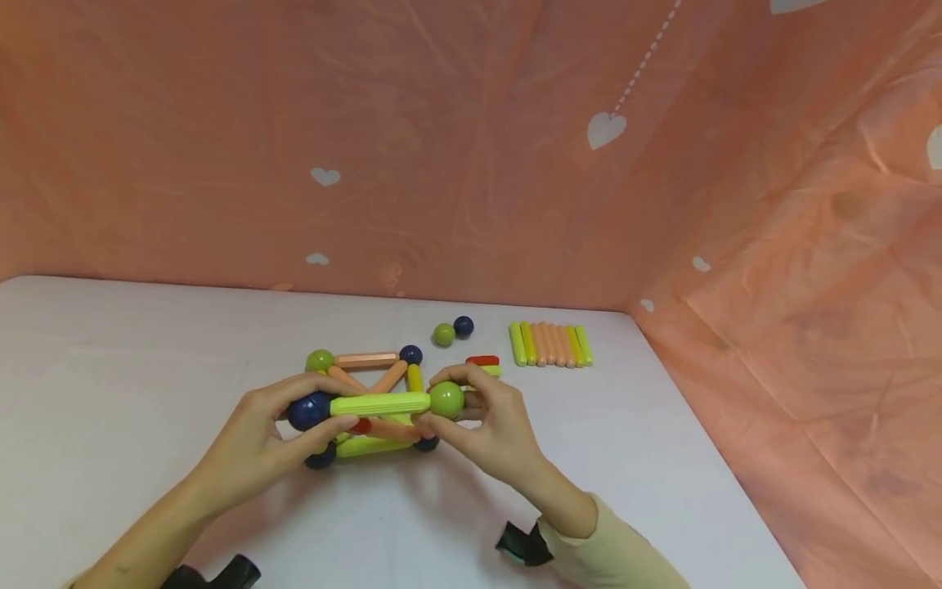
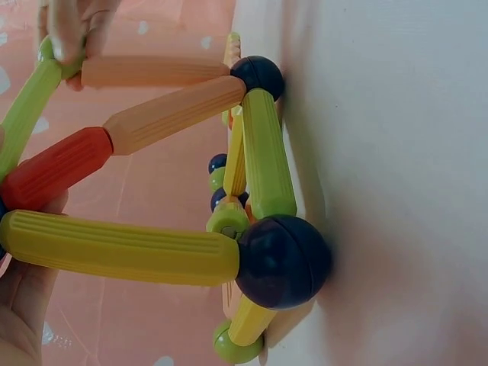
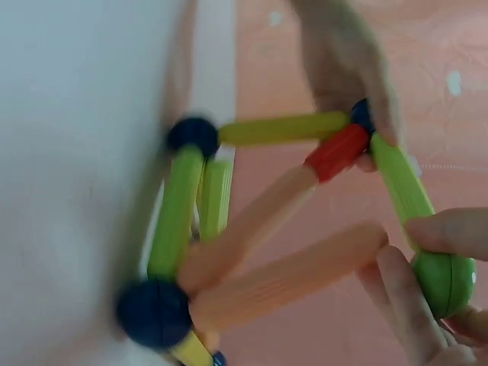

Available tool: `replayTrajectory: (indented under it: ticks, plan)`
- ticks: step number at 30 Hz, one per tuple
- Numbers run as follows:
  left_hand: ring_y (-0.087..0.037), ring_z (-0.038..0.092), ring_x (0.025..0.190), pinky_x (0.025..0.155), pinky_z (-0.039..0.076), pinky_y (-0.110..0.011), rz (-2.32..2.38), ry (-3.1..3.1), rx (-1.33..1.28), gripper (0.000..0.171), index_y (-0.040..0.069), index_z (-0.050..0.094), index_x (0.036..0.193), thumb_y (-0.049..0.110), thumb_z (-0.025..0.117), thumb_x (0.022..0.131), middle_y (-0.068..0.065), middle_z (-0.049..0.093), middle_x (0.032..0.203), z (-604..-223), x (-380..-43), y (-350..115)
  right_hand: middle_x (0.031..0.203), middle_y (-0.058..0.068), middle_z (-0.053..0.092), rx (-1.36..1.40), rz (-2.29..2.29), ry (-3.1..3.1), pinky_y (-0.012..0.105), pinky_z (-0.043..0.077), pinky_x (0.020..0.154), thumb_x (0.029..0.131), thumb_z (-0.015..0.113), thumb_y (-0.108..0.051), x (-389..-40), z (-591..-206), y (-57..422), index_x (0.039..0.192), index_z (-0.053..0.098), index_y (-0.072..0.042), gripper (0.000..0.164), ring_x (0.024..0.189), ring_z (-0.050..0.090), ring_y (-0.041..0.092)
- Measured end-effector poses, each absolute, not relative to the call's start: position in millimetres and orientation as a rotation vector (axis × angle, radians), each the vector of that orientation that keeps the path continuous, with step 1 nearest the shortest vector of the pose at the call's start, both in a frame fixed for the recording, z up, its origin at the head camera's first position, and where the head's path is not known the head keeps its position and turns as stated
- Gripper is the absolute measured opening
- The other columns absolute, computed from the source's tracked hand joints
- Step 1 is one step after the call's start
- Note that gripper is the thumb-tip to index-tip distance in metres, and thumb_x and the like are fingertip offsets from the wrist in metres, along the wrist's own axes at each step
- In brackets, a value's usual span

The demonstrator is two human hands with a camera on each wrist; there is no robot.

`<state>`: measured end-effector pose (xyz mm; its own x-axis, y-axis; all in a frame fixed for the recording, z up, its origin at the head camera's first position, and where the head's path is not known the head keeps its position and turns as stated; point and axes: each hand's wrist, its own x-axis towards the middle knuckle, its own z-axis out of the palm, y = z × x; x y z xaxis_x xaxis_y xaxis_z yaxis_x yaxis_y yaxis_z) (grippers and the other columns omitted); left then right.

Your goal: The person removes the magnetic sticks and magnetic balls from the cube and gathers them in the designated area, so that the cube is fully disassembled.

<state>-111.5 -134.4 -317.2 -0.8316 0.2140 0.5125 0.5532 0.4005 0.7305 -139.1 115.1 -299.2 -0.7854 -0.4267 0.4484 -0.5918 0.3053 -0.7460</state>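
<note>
My left hand (image 1: 253,433) grips a dark blue ball (image 1: 307,411) between thumb and fingers. From that ball a lime stick (image 1: 379,404) runs across to a green ball (image 1: 446,399), which my right hand (image 1: 508,429) pinches. Both belong to the raised front of a stick-and-ball frame. In the left wrist view a yellow stick (image 2: 122,245) rises from a lower dark blue ball (image 2: 284,261), and a short red piece (image 2: 57,173) joins a peach stick (image 2: 179,113) slanting down. Another peach stick (image 3: 290,276) reaches up to my right fingers, its upper end close to the green ball.
Behind the hands, the frame's far side has a peach stick (image 1: 366,360) between two balls. Loose green (image 1: 444,334) and dark blue (image 1: 464,326) balls lie beyond it. A row of sticks (image 1: 552,344) sits at back right, with a red piece (image 1: 482,360) nearer.
</note>
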Motion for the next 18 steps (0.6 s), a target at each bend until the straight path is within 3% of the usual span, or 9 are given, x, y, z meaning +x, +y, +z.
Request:
replayTrajectory:
  ticks: [10,14,18]
  plan:
    - [-0.001,0.060,0.100,0.087,0.043,-0.008,-1.394,-2.300,-0.711,0.030,0.027,0.067,0.105,0.010,0.076,0.082,0.015,0.068,0.102,-316.5,-114.0,-130.7,0.107,0.021,0.063,0.946,1.727,-2.402,0.028,0.058,0.074,0.083,0.069,0.003,-149.5,-299.3,124.6,0.111,0.059,0.004,0.029,0.088,0.065,0.016]
    - [0.000,0.059,0.102,0.088,0.042,-0.007,-1.388,-2.302,-0.683,0.030,0.026,0.067,0.105,0.009,0.076,0.081,0.014,0.068,0.103,-317.2,-112.4,-132.8,0.108,0.027,0.063,0.779,1.842,-2.399,0.027,0.058,0.067,0.086,0.066,0.003,-162.1,-296.8,138.7,0.116,0.056,0.007,0.032,0.083,0.067,0.012]
    - [0.001,0.058,0.104,0.090,0.039,-0.006,-1.408,-2.323,-0.626,0.030,0.027,0.068,0.105,0.010,0.076,0.082,0.013,0.068,0.102,-317.6,-109.4,-136.1,0.109,0.023,0.067,0.573,1.824,-2.500,0.019,0.053,0.066,0.085,0.069,-0.002,-177.2,-301.2,151.3,0.119,0.054,0.001,0.037,0.076,0.063,0.009]
